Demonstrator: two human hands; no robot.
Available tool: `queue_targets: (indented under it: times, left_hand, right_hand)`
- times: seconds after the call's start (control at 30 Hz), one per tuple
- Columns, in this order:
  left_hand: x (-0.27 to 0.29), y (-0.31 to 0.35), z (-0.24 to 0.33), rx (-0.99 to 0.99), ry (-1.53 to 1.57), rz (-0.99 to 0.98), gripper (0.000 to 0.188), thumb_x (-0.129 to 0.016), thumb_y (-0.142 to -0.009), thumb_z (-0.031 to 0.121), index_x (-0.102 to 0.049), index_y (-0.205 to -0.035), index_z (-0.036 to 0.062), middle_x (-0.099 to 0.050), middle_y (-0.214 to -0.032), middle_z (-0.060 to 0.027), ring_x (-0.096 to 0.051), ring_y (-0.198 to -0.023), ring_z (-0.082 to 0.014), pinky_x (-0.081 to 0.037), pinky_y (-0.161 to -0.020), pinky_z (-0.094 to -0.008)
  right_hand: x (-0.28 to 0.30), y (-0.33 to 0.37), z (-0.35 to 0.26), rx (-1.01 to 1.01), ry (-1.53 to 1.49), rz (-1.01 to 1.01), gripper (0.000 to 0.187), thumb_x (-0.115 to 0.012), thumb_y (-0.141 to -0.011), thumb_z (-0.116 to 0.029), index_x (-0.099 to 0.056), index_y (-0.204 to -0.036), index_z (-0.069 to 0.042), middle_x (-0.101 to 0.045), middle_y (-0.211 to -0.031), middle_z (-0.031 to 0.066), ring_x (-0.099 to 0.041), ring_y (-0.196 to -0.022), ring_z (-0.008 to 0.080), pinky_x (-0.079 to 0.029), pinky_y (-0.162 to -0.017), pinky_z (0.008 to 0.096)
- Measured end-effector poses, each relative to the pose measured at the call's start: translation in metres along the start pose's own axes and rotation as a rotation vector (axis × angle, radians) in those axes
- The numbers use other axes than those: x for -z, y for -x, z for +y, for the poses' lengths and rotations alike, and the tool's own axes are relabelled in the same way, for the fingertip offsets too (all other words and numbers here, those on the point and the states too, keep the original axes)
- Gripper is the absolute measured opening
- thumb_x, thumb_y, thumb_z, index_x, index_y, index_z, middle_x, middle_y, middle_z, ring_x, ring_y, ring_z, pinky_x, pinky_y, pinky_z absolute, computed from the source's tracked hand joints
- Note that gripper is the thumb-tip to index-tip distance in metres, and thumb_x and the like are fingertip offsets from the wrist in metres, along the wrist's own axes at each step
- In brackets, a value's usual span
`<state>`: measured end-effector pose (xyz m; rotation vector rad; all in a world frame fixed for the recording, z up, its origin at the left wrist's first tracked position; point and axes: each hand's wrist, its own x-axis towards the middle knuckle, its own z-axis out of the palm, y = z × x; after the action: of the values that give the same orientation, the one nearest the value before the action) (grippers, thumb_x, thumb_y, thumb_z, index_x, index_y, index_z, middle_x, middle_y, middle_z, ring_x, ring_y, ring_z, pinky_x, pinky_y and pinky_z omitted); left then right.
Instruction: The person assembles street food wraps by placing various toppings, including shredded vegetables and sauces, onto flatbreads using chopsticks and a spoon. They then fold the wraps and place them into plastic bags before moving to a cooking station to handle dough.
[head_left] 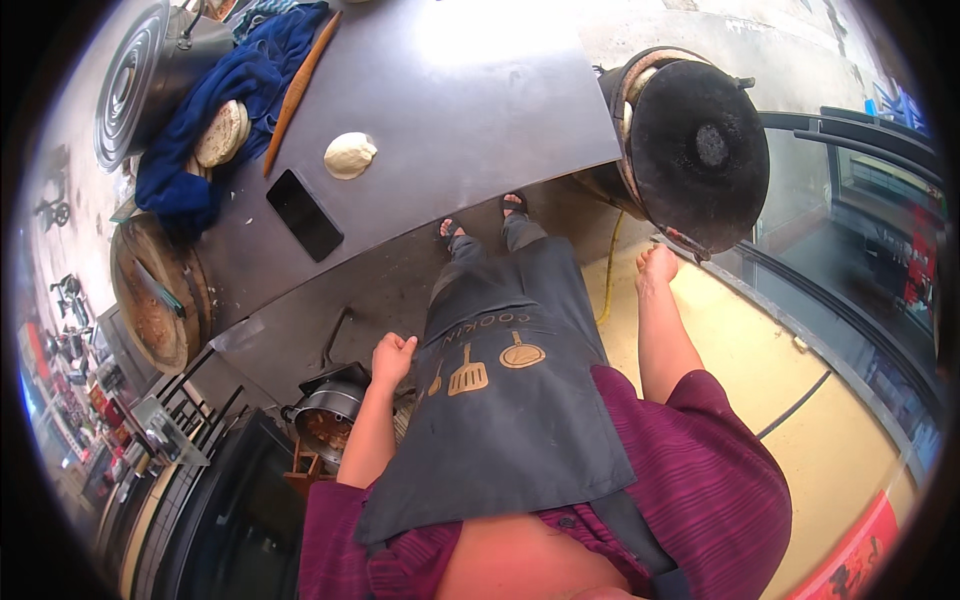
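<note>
My left hand [393, 358] hangs beside my dark apron [510, 400], fingers curled in with nothing visible in them. On the right, my right hand [655, 265] is closed just below the rim of a round black griddle [700, 160], near a metal handle [685, 243]. What its fingers hold, if anything, is hidden. The griddle sits on a round drum-shaped stove beside the metal table [480, 120]. Pale pieces, perhaps flatbreads, show at the stove's left edge. A ball of dough [349, 156] lies alone on the table.
A wooden rolling pin [300, 95], a black phone [304, 215] and flatbreads [222, 135] on a blue cloth [255, 75] occupy the table's left. Beyond are a large pot [150, 80] and a round chopping board [155, 300] with a knife. A pot of food [330, 410] stands lower left.
</note>
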<state>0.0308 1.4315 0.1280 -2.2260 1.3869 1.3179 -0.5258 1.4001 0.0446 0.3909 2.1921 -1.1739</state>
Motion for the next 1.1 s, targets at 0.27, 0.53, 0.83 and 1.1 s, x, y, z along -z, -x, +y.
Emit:
queue_targets:
  times: [0.27, 0.53, 0.83, 1.1]
  left_hand:
    - [-0.015, 0.098, -0.021, 0.312, -0.162, -0.22, 0.028, -0.065, -0.086, 0.031, -0.061, -0.081, 0.0034, -0.066, -0.083, -0.0193, -0.064, -0.084, -0.0379, -0.05, -0.073, -0.0437]
    - [-0.044, 0.102, 0.007, 0.337, -0.171, -0.184, 0.022, -0.061, -0.085, 0.026, -0.061, -0.086, 0.0039, -0.067, -0.09, -0.0199, -0.063, -0.09, -0.0383, -0.05, -0.079, -0.0449]
    - [-0.034, 0.079, 0.014, 0.379, -0.198, -0.198, 0.027, -0.061, -0.089, 0.031, -0.062, -0.095, 0.0044, -0.067, -0.097, -0.0197, -0.063, -0.098, -0.0376, -0.049, -0.085, -0.0461]
    - [-0.072, 0.113, -0.022, 0.386, 0.106, -0.049, 0.02, -0.056, -0.082, 0.017, -0.063, -0.093, 0.0023, -0.066, -0.099, -0.0241, -0.061, -0.099, -0.0415, -0.048, -0.085, -0.0489]
  right_hand:
    - [-0.102, -0.087, 0.097, 0.539, 1.409, -0.481, 0.083, -0.061, -0.084, -0.021, -0.015, -0.152, -0.009, -0.047, -0.132, 0.031, -0.052, -0.117, 0.0452, -0.043, -0.099, 0.0493]
    - [-0.111, -0.113, 0.073, 0.532, 1.775, -0.448, 0.079, -0.059, -0.085, -0.025, -0.016, -0.15, -0.009, -0.047, -0.138, 0.0248, -0.056, -0.117, 0.0394, -0.046, -0.097, 0.0472]
    - [-0.108, -0.208, 0.147, 0.988, 1.988, -0.464, 0.068, -0.061, -0.084, -0.025, -0.027, -0.141, -0.01, -0.068, -0.105, 0.0196, -0.068, -0.094, 0.0361, -0.054, -0.08, 0.0421]
    - [-0.119, -0.103, 0.132, 0.787, 1.653, -0.959, 0.037, -0.058, -0.082, -0.032, -0.07, -0.08, 0.003, -0.069, -0.081, 0.0193, -0.069, -0.076, 0.03, -0.052, -0.071, 0.0417]
